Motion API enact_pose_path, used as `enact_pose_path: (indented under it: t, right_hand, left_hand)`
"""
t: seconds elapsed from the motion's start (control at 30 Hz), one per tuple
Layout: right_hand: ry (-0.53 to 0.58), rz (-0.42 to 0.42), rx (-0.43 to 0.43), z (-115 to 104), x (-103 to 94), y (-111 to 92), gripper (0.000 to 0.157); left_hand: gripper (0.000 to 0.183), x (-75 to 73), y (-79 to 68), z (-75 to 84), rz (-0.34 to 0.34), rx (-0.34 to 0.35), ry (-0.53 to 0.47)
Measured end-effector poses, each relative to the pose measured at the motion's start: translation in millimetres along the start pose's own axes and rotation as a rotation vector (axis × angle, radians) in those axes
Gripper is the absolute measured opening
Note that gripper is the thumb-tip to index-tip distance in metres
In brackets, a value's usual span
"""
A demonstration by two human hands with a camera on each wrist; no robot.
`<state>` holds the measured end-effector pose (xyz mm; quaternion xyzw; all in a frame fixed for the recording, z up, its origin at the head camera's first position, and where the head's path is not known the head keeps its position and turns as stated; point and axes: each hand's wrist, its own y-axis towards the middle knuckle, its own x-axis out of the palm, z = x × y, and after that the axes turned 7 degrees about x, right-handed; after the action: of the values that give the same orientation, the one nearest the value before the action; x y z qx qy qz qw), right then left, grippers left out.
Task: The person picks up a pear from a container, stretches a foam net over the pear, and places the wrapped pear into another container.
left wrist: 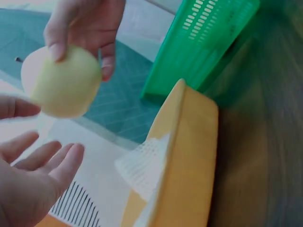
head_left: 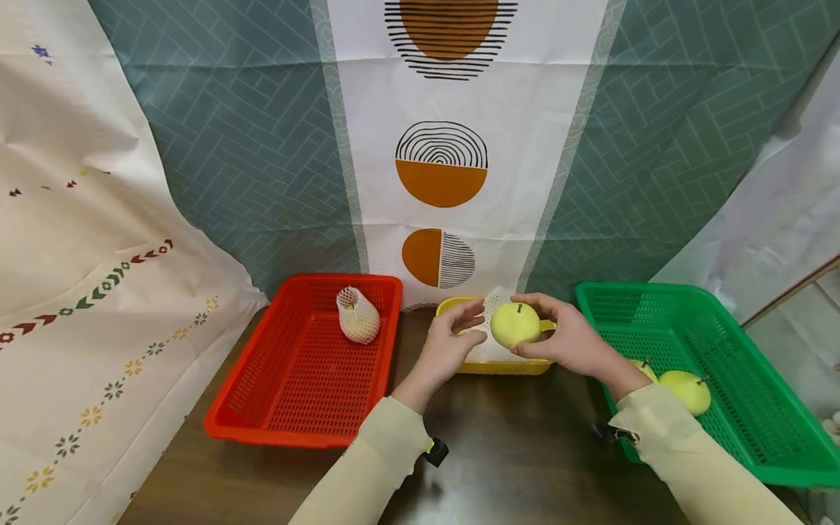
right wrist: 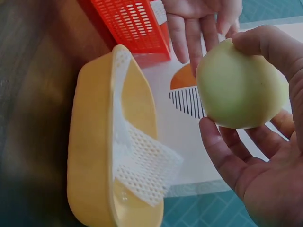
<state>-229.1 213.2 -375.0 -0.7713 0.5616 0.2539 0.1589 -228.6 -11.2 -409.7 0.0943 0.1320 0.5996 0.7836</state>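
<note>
My right hand (head_left: 569,339) grips a round yellow-green pear (head_left: 515,324) between thumb and fingers, its stem upward in the head view. Facing it from the left, my left hand (head_left: 446,348) holds nothing, its fingers spread; one fingertip comes right up to the pear in the left wrist view. Both hands are over a yellow basket (right wrist: 90,146) holding white foam nets (right wrist: 149,163). One net sticks up over the basket's rim.
On the left stands a red basket (head_left: 302,437) with a pear in a white foam net (head_left: 359,321). A green basket (head_left: 728,364) at the right holds yellow-green pears (head_left: 686,391), partly hidden by my right forearm. Patterned cloth (head_left: 262,146) hangs behind the dark table (head_left: 499,452).
</note>
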Motion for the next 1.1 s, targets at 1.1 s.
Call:
enact_pose_path:
  t: [1.1]
  right_hand:
    - [0.157,-0.172,0.024,39.2,56.5,-17.3,0.07]
  left_hand:
    - [0.062,-1.2,-35.7,-18.1,-0.291,-0.072,0.291]
